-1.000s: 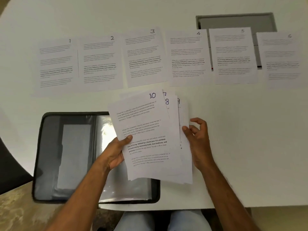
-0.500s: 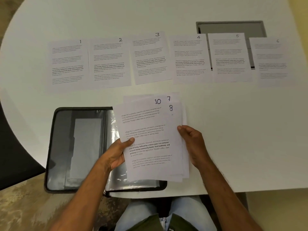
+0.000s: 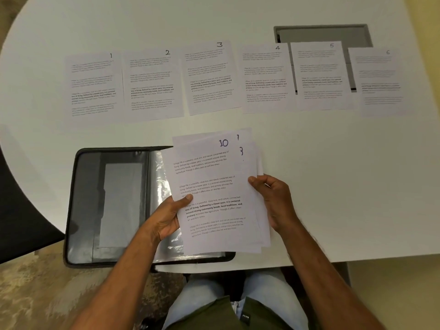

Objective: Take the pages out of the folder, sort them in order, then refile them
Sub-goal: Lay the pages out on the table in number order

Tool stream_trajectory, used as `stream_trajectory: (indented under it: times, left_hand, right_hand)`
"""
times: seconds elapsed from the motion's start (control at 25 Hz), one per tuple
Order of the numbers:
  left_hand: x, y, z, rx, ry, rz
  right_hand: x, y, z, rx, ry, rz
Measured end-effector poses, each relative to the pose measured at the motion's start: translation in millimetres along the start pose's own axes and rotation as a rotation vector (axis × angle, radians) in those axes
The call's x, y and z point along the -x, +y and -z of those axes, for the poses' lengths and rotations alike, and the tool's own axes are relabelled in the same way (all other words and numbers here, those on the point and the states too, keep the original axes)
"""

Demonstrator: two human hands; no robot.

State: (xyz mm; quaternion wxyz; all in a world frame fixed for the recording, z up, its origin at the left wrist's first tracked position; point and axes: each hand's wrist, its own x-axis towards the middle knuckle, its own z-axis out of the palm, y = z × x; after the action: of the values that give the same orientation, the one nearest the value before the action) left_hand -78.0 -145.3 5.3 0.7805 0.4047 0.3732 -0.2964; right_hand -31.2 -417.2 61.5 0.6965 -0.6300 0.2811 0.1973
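With my left hand (image 3: 166, 216) pinching the remaining pages (image 3: 215, 194) at centre frame over the open folder (image 3: 107, 206) and my right hand's fingers (image 3: 256, 181) curled on their edge, I should slide out page 7 (peeking behind 10) next.

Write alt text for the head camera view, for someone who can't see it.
A person's left hand and right hand hold a fanned stack of pages, page 10 on top, above an open black folder. Pages 1 to 6 lie in a row across the white table beyond.
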Motion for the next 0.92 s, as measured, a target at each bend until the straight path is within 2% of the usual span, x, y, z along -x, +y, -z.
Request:
stream_trajectory:
  times: [0.24, 0.36, 0.52, 0.92]
  left_hand:
    - [0.8, 2.1, -1.9, -0.055, -0.007, -0.009]
    - [2.2, 5.1, 0.7, -0.117, -0.037, 0.004]
    - [5.2, 5.1, 2.5, -0.207, -0.05, 0.025]
    - [9.3, -3.1, 12.3, -0.211, -0.062, 0.07]
  right_hand:
    - [-1.3, -3.4, 2.4, 0.066, -0.058, 0.011]
    - [-3.3, -15.8, -0.9, -0.01, -0.063, 0.007]
    - [-13.1, -27.5, -4.4, -0.05, 0.05, 0.027]
    - [-28.2, -25.0, -10.4, -0.199, 0.311, 0.005]
